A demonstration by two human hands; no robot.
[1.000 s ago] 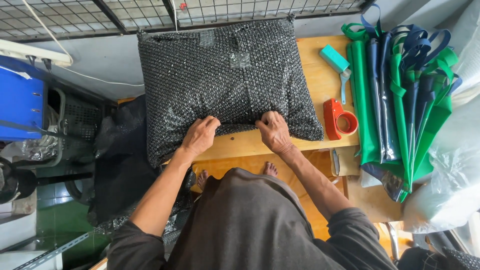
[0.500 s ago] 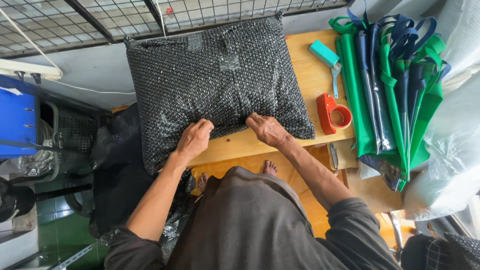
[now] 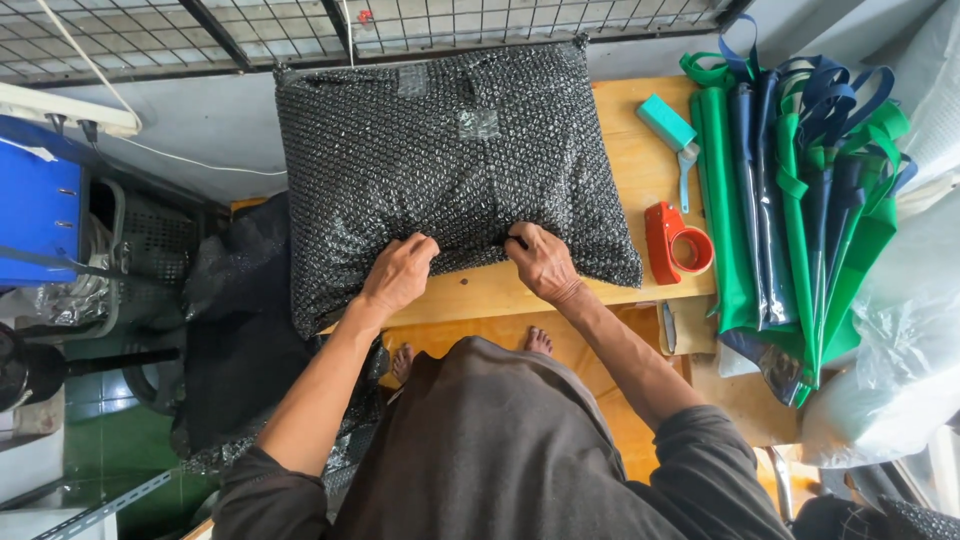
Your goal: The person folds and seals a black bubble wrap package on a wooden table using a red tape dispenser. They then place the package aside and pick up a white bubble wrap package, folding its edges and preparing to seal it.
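A black bubble-wrapped parcel (image 3: 450,170) is laid on the wooden tabletop (image 3: 640,160). Its near edge is pinched by the left hand (image 3: 400,272) and the right hand (image 3: 540,262), each grip closed on the wrap; a red tape dispenser (image 3: 675,240) is seen just beside it
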